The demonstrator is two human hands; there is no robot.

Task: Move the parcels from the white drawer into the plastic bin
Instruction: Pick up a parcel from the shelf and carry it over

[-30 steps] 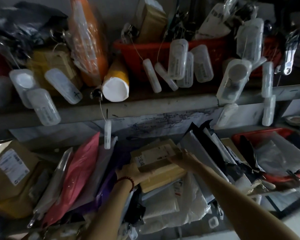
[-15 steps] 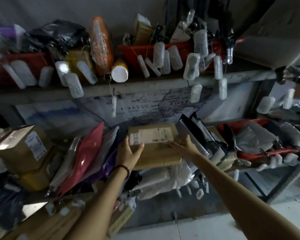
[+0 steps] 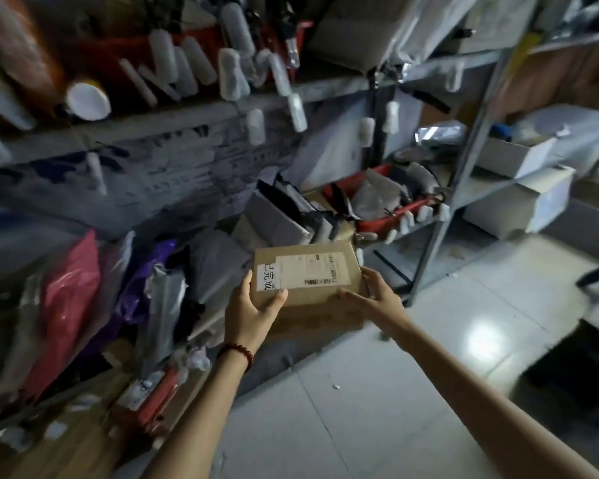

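I hold a flat brown cardboard parcel (image 3: 308, 274) with a white shipping label in front of the shelf, lifted free of the pile. My left hand (image 3: 253, 311) grips its left edge, thumb on top near the printed characters. My right hand (image 3: 370, 297) grips its right edge from below and the side. More parcels stay packed upright on the low shelf to the left: a red bag (image 3: 66, 305), a purple bag (image 3: 146, 281) and grey mailers (image 3: 277, 219). No white drawer or plastic bin can be picked out for certain.
A grey metal rack (image 3: 440, 219) stands to the right of the parcel, holding a red basket (image 3: 391, 219) of grey bags. White boxes (image 3: 523, 202) sit on the rack further right. Tags hang from the upper shelf (image 3: 187, 122). A pale tiled floor (image 3: 377, 392) lies below my arms.
Both hands lifted the brown parcel out of the shelf pile and carried it toward me and to the right. My view swung right, bringing the metal rack and floor into sight.
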